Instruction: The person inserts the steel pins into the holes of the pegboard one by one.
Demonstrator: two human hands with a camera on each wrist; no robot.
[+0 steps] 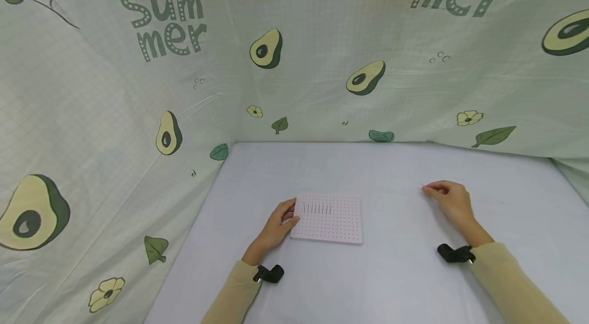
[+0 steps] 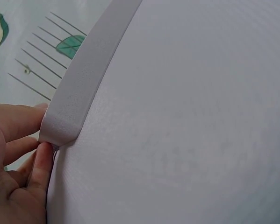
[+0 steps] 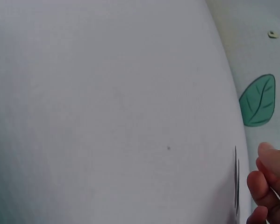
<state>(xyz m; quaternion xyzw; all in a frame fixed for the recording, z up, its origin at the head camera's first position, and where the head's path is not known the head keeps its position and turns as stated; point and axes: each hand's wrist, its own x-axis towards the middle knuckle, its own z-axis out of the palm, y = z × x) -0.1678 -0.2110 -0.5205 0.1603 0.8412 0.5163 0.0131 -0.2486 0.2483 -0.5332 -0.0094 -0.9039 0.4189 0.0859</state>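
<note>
A white pegboard [image 1: 326,229] with rows of small holes lies left of the table's middle. Several thin needles [image 1: 315,208] stand upright in a row near its back left; the left wrist view shows these needles [image 2: 46,51] rising from behind the board's edge [image 2: 79,74]. My left hand [image 1: 277,222] grips the board at its left side, fingers and thumb on the corner. Farther right, my right hand [image 1: 448,201] is low over the table, fingers bent. Two thin metal needles [image 3: 236,182] appear just beside its fingertips [image 3: 256,184], with a gap between.
The white tabletop [image 1: 382,283] reaches to a hanging cloth [image 1: 313,104] printed with avocados and leaves at the back and left. Both wrists wear black camera mounts [image 1: 269,274]. A small dark speck [image 3: 168,148] shows on the table in the right wrist view.
</note>
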